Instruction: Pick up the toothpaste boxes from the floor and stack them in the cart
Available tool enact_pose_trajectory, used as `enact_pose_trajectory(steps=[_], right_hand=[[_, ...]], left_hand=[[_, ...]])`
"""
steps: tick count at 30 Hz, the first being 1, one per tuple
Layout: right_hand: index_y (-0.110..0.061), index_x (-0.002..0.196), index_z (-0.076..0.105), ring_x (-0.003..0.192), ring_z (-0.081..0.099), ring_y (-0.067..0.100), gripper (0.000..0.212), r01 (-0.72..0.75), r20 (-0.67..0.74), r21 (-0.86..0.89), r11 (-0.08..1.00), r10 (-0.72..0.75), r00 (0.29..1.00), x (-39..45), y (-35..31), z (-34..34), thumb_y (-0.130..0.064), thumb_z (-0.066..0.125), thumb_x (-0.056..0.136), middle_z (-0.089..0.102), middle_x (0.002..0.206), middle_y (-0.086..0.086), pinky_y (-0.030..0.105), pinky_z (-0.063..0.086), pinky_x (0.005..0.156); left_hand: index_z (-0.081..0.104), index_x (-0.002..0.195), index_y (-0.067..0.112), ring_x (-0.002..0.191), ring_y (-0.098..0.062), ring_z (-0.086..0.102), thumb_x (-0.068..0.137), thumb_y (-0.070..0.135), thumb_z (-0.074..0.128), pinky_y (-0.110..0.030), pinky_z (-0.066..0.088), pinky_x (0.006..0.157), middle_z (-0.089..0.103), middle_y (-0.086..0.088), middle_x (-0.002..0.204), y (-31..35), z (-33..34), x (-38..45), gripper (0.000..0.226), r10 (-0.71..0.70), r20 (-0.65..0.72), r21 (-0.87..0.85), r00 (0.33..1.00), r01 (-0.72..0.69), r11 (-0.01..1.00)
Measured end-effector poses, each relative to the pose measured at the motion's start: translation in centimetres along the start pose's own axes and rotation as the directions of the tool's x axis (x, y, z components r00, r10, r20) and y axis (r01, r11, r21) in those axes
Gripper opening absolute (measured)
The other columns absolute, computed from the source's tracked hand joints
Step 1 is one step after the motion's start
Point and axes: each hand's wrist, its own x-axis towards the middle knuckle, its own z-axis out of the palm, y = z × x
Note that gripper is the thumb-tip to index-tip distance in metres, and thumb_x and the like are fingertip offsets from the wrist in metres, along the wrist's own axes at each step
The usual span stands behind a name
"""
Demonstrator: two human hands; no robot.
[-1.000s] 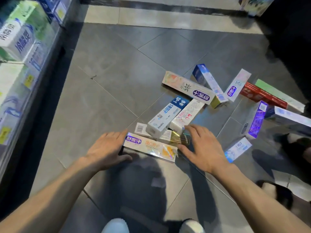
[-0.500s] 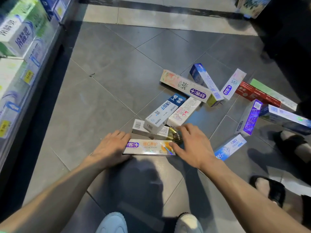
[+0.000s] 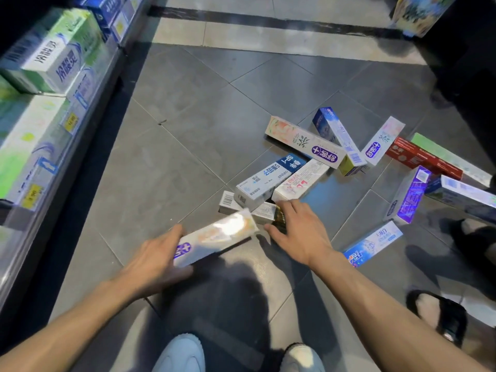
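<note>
Currently, a pale toothpaste box (image 3: 214,238) is gripped at its purple-marked end by the left hand (image 3: 158,260) and held tilted above the grey floor (image 3: 166,167). The right hand (image 3: 300,233) is spread with relaxed fingers over a dark-and-gold box (image 3: 279,217), and nothing is held by it. More toothpaste boxes (image 3: 303,146) are scattered ahead and to the right. Stocked shelves (image 3: 51,108) are seen at the left.

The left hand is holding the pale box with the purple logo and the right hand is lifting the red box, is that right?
Not quite. In the head view the right hand reaches toward the dark gold-ended box, not the red box. The left hand does hold the pale box.
</note>
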Motion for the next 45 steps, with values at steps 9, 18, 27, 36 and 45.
enact_pose_trajectory(steps=[9,18,27,36,45], right_hand=[[-0.02,0.147,0.039,0.126,0.047,0.03,0.076,0.019,0.123,-0.095,0.995,-0.008,0.992,2.9,-1.2,1.4,-0.062,0.059,0.088,0.051,0.146,0.005,0.043,0.041,0.105],[-0.017,0.134,0.046,0.118,0.057,0.035,0.055,-0.228,0.284,0.139,0.964,0.182,0.941,3.4,-1.7,2.8,-0.043,0.066,0.09,0.058,0.129,0.009,0.044,0.051,0.092],[-0.01,0.1,0.06,0.069,0.069,0.02,0.013,-0.435,0.378,0.885,0.167,0.289,0.879,3.6,-3.4,-2.1,-0.007,0.067,0.09,0.073,0.092,0.01,0.034,0.053,0.067],[-0.002,0.123,0.059,0.06,0.064,0.022,0.032,-0.306,0.387,0.915,-0.261,0.362,0.848,2.3,-7.9,-20.2,-0.011,0.052,0.093,0.066,0.081,0.012,0.035,0.051,0.064],[0.0,0.118,0.058,0.078,0.064,0.03,0.032,-0.266,0.364,0.923,-0.277,0.413,0.835,-3.6,-15.0,-50.5,-0.02,0.058,0.093,0.064,0.097,0.017,0.042,0.055,0.073]], left_hand=[[0.055,0.1,0.034,0.07,0.004,0.06,0.078,0.071,0.063,-0.011,0.036,0.053,0.064,0.024,0.091,-0.7,-1.0,-0.5,0.044,-0.406,-0.175,-0.442,0.897,0.297,0.847],[0.044,0.107,0.01,0.074,-0.037,0.075,0.07,0.045,0.079,-0.036,0.06,0.058,0.075,-0.018,0.093,2.4,-0.9,3.4,0.061,-0.428,0.078,-0.954,0.9,0.193,0.23],[0.043,0.113,0.011,0.077,-0.039,0.075,0.081,0.037,0.078,-0.037,0.059,0.054,0.074,-0.021,0.098,5.8,-4.0,5.8,0.054,-0.384,0.099,-0.967,0.918,0.18,0.181],[0.061,0.118,0.021,0.096,-0.03,0.074,0.076,0.055,0.077,-0.05,0.06,0.087,0.075,-0.006,0.108,17.1,-17.2,5.0,0.057,-0.262,-0.013,-0.937,0.965,0.08,0.339],[0.058,0.116,0.015,0.082,-0.016,0.075,0.071,0.051,0.075,-0.026,0.059,0.065,0.076,-0.001,0.098,34.0,-40.9,-4.0,0.06,-0.202,-0.033,-0.949,0.979,0.032,0.315]])
